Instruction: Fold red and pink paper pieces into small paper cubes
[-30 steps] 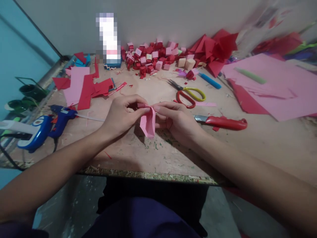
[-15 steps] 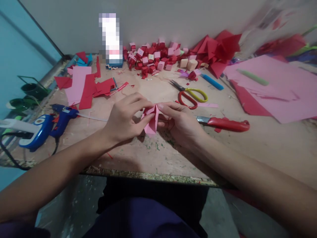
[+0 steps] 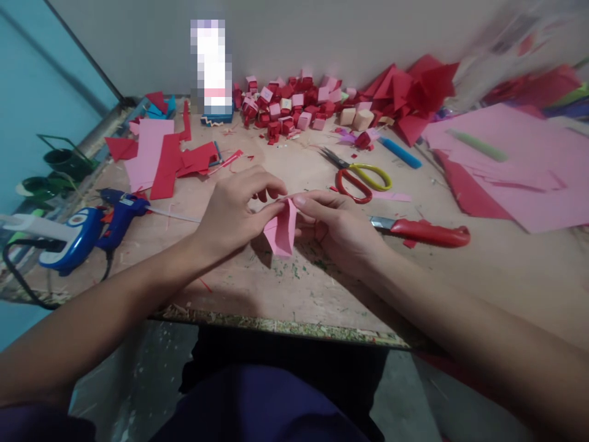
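A folded piece of pink paper (image 3: 281,233) is held up between my hands, a little above the table, its fold opening toward me. My left hand (image 3: 242,205) has its thumb against the paper's upper left edge, with the fingers curled over behind. My right hand (image 3: 343,227) pinches the upper right corner between thumb and fingers; its lower fingers are partly hidden behind the paper. Scissors (image 3: 359,175) with one yellow and one red handle lie beyond my right hand. A red-handled knife (image 3: 423,232) rests to the right of it, the blade end close to my wrist.
Small red and pink paper cubes (image 3: 288,107) are heaped along the wall. Cut paper strips (image 3: 163,162) and a blue glue gun (image 3: 122,218) lie left. Large pink sheets (image 3: 515,166) cover the right side. A blurred-out upright screen (image 3: 214,67) stands at the back.
My left fingers have lifted off the paper's top, and the left thumb has moved up along its edge. The pink paper's fold shows wider. The whole view has shifted slightly.
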A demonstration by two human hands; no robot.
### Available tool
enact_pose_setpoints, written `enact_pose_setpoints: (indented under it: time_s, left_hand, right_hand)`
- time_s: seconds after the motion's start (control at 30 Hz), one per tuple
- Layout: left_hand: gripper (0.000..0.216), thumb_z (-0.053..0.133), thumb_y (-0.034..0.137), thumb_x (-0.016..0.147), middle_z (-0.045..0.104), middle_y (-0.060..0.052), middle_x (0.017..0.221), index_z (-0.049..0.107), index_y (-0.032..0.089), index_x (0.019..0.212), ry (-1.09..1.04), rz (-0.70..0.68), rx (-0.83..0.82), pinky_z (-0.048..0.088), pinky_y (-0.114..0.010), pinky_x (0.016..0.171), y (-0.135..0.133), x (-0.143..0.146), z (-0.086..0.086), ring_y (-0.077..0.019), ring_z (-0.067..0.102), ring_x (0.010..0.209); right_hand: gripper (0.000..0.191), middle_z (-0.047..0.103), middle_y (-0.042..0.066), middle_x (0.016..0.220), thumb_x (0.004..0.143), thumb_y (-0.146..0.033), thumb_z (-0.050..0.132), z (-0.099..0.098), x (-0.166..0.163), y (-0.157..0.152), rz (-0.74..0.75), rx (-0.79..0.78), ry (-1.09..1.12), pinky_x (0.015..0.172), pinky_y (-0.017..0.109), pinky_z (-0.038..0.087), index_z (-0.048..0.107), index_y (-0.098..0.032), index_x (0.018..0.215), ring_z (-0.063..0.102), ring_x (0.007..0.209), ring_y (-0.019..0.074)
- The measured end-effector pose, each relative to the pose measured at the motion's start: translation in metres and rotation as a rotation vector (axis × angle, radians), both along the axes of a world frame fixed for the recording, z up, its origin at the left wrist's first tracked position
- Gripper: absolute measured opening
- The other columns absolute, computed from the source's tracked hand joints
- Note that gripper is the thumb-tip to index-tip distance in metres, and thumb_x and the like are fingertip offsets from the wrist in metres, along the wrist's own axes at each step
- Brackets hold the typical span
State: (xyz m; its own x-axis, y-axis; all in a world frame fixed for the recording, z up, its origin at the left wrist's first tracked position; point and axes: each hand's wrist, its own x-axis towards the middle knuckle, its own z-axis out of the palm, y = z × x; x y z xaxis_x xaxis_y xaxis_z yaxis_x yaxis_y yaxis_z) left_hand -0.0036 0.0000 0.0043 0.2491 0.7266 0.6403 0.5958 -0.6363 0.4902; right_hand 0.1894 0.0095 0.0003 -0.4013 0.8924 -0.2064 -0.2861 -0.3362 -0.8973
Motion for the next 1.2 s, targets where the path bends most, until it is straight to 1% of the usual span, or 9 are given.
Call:
enact_pose_setpoints:
  time_s: [0.13,0.27,0.4,0.57,0.77,0.9,1.03,1.13,1.2]
  left_hand:
    - [0.007,0.073,0.014,0.089,0.077,-0.001,0.084,0.074,0.020,0.084,0.052,-0.027,-0.012,0.052,-0.029,0.073,0.0009,-0.0012,-0.0002,-0.0159,0.069,0.077]
    - [0.011,0.071,0.010,0.088,0.075,0.000,0.081,0.071,0.019,0.080,0.090,-0.018,0.009,0.050,-0.030,0.073,0.0002,-0.0010,0.0001,-0.0160,0.067,0.076]
    - [0.014,0.068,0.008,0.086,0.073,0.000,0.078,0.070,0.019,0.077,0.067,-0.019,-0.042,0.051,-0.029,0.072,-0.0007,-0.0007,0.0000,-0.0162,0.066,0.074]
    - [0.012,0.069,0.007,0.081,0.071,0.002,0.073,0.068,0.019,0.076,0.023,-0.007,-0.076,0.050,-0.027,0.069,-0.0004,0.0004,-0.0005,-0.0143,0.065,0.069]
    - [0.009,0.069,0.010,0.085,0.073,0.000,0.078,0.073,0.018,0.082,0.060,-0.096,-0.039,0.049,-0.026,0.070,0.0035,0.0001,-0.0019,-0.0137,0.064,0.072]
    - [0.013,0.069,0.008,0.086,0.076,-0.001,0.080,0.077,0.018,0.083,-0.040,-0.150,-0.149,0.050,-0.026,0.071,0.0026,0.0000,-0.0019,-0.0137,0.067,0.074]
    - [0.018,0.070,0.005,0.083,0.076,0.000,0.074,0.078,0.019,0.075,-0.174,-0.124,-0.258,0.051,-0.025,0.065,0.0004,0.0009,-0.0026,-0.0135,0.067,0.069]
    - [0.016,0.073,0.005,0.078,0.075,0.000,0.068,0.078,0.019,0.072,-0.273,-0.112,-0.331,0.049,-0.024,0.060,0.0027,0.0009,-0.0051,-0.0125,0.066,0.064]
    - [0.010,0.077,0.010,0.076,0.073,0.000,0.065,0.077,0.017,0.070,-0.374,-0.104,-0.437,0.047,-0.022,0.054,0.0058,0.0011,-0.0073,-0.0118,0.064,0.059]
  right_hand:
    - [0.016,0.058,-0.002,0.060,0.076,-0.032,0.088,-0.0004,0.0000,-0.0008,0.030,0.021,-0.002,0.067,0.031,0.061,0.079,-0.018,0.077,0.059,0.058,0.0126]
    - [0.020,0.062,-0.002,0.065,0.073,-0.031,0.091,-0.0006,-0.0009,-0.0019,0.004,0.021,-0.003,0.065,0.028,0.061,0.077,-0.018,0.078,0.060,0.060,0.0120]
    - [0.022,0.067,-0.001,0.072,0.073,-0.033,0.091,-0.0012,-0.0007,-0.0014,0.022,0.019,-0.013,0.066,0.028,0.061,0.076,-0.018,0.080,0.062,0.063,0.0122]
    - [0.020,0.067,-0.001,0.072,0.074,-0.031,0.090,-0.0035,-0.0003,-0.0001,0.034,0.014,-0.002,0.063,0.026,0.059,0.076,-0.018,0.082,0.062,0.061,0.0113]
    - [0.022,0.071,0.000,0.078,0.073,-0.029,0.092,-0.0036,-0.0007,0.0002,-0.005,0.019,-0.010,0.069,0.029,0.063,0.074,-0.018,0.078,0.068,0.069,0.0130]
    - [0.025,0.072,0.000,0.079,0.070,-0.027,0.094,-0.0029,0.0002,0.0012,0.017,0.013,-0.019,0.068,0.029,0.063,0.072,-0.019,0.077,0.069,0.069,0.0129]
    - [0.028,0.071,-0.002,0.077,0.068,-0.029,0.095,-0.0029,0.0001,0.0018,0.046,0.013,-0.016,0.065,0.027,0.062,0.070,-0.018,0.077,0.067,0.065,0.0110]
    - [0.026,0.070,-0.001,0.074,0.071,-0.030,0.093,-0.0027,-0.0003,0.0016,0.063,0.016,-0.018,0.065,0.028,0.062,0.070,-0.018,0.076,0.067,0.063,0.0114]
    - [0.022,0.072,0.000,0.076,0.075,-0.031,0.090,-0.0027,0.0002,0.0017,0.054,0.032,-0.029,0.067,0.031,0.063,0.072,-0.018,0.080,0.069,0.065,0.0138]
